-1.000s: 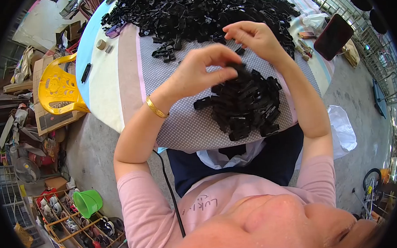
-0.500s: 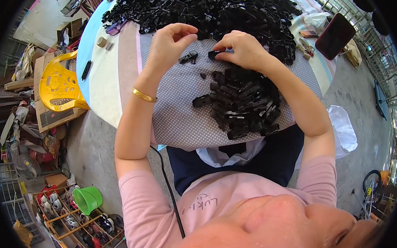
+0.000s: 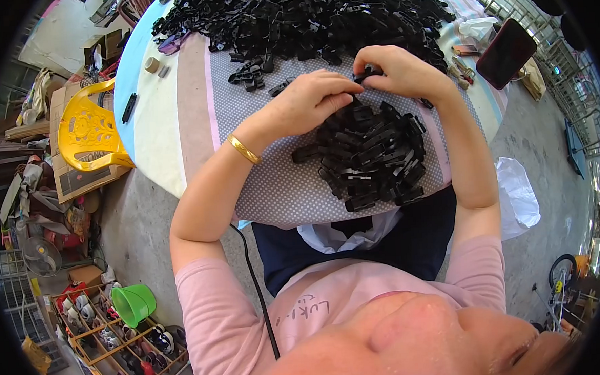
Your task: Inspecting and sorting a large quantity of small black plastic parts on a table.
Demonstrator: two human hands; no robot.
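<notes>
In my right hand [image 3: 402, 72], a small black plastic piece [image 3: 370, 74] is pinched between thumb and fingers. My left hand [image 3: 312, 100], with a gold bangle at the wrist, meets it from the left; its thumb and fingertips are pressed together, and anything in them is too small to make out. Just below both hands lies a heap of black clip-like pieces [image 3: 373, 153], close to the table's near edge. A far larger pile of loose black parts [image 3: 305, 21] covers the far side. Between the pile and my left hand lie a few loose black parts [image 3: 248, 76].
The round table [image 3: 195, 125] has a striped, dotted cover. At its right stand a dark phone [image 3: 507, 54] and some metal tools [image 3: 463, 71]. A small beige cylinder [image 3: 151, 64] and a black piece [image 3: 129, 107] lie left. A yellow chair [image 3: 93, 134] stands beside the table.
My left hand has come right and nearer to meet the right hand. My right hand has shifted right, still holding a black piece. A few parts now lie at the big pile's near edge.
</notes>
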